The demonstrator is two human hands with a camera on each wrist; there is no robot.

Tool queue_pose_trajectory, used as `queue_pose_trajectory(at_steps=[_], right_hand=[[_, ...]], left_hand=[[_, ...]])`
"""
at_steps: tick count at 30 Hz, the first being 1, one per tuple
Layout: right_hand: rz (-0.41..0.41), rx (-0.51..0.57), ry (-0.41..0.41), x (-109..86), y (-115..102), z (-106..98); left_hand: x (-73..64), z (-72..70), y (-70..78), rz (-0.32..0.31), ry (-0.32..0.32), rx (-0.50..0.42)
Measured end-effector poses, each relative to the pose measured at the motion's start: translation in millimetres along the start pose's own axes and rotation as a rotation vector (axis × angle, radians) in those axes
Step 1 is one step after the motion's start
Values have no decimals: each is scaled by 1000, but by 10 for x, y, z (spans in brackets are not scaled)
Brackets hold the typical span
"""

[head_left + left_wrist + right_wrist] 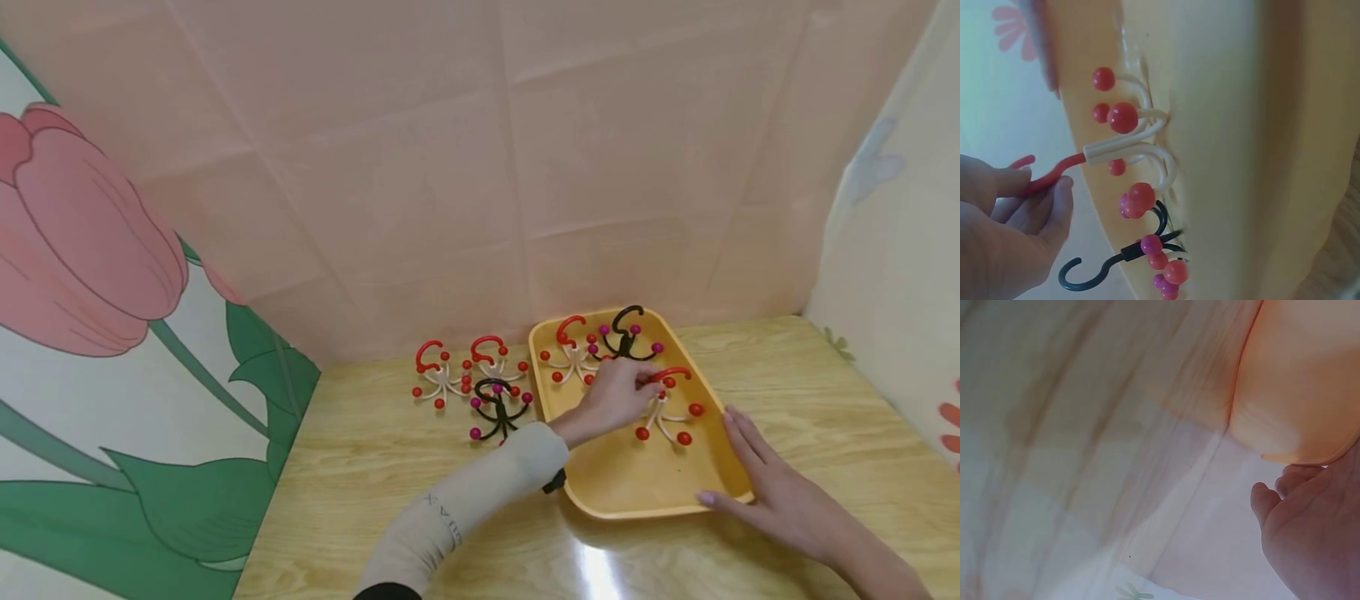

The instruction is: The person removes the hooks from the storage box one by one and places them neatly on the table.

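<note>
While looking over the yellow wood-look table point(337, 500), see the oblong yellow plastic tray point(615, 492). At its four o'clock, see the straight-fingered right hand point(780, 485) touching it; inside, the left hand point(617, 393) pinching a spidery white plastic hanger point(1100, 152), red-hooked. Count two more hangers point(626, 344) at eleven, three outside hangers point(501, 407) at nine: maybe half done.

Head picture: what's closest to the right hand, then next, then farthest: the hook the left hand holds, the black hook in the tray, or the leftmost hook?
1. Held hook: inside the tray, left of the right hand.
2. Black hook: near the tray's back.
3. Leftmost hook: left of the tray, on the table.
</note>
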State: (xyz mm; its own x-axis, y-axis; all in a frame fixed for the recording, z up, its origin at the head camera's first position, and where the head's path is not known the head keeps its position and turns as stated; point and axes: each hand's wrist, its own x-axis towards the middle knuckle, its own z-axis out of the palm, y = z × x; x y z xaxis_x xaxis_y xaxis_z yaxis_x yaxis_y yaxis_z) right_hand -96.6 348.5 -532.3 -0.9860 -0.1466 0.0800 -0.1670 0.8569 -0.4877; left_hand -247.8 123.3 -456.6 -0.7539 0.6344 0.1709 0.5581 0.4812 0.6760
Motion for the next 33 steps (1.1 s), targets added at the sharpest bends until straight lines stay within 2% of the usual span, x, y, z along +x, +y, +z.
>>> queue_pose_trajectory(at_steps=[9,14,19,24,28,33], right_hand=[[33,-23,-35,28,2,13],[35,-12,-36,25,11,21],[4,8,-1,16,4,23],[-7,9,14,2,-2,35],[-14,17,21,3,12,32],[-22,37,29,3,29,25]], left_hand=[[-13,-1,-27,-40,48,-8],[-50,-74,14,-57,79,-80],[-122,-193,51,-56,112,-127],[-178,-362,64,-34,158,-152],[-233,-573,98,-21,199,-237],[-325,-834,109,-37,231,-322]])
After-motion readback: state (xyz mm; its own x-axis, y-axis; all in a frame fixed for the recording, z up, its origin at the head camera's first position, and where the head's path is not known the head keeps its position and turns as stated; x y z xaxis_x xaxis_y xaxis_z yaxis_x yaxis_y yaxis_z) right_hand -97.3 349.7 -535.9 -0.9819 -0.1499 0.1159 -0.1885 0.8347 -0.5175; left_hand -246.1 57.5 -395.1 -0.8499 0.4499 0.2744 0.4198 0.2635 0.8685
